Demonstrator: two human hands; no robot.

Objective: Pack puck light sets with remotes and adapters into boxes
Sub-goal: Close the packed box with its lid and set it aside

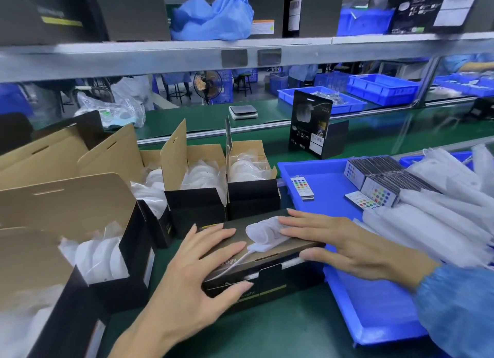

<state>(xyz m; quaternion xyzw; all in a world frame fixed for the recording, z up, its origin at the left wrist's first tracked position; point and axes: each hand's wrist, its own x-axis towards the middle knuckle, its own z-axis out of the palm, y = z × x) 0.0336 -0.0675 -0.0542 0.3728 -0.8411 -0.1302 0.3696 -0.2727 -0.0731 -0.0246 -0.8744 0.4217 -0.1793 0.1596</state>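
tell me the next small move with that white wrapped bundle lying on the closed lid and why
Probably lift the white foam-wrapped bundle off the black and gold cardboard box and reopen the lid to tuck it in. It lies on top of the lid, its white cord trailing over the front edge, under the right hand; the left hand rests flat on the box.

Black box (264, 272) with gold lid; white pouch (263, 236). Blue tray (374, 312) at three o'clock, rainbow-dotted remote (302, 188). Green belt (267, 339). Blue sleeve (457, 309).
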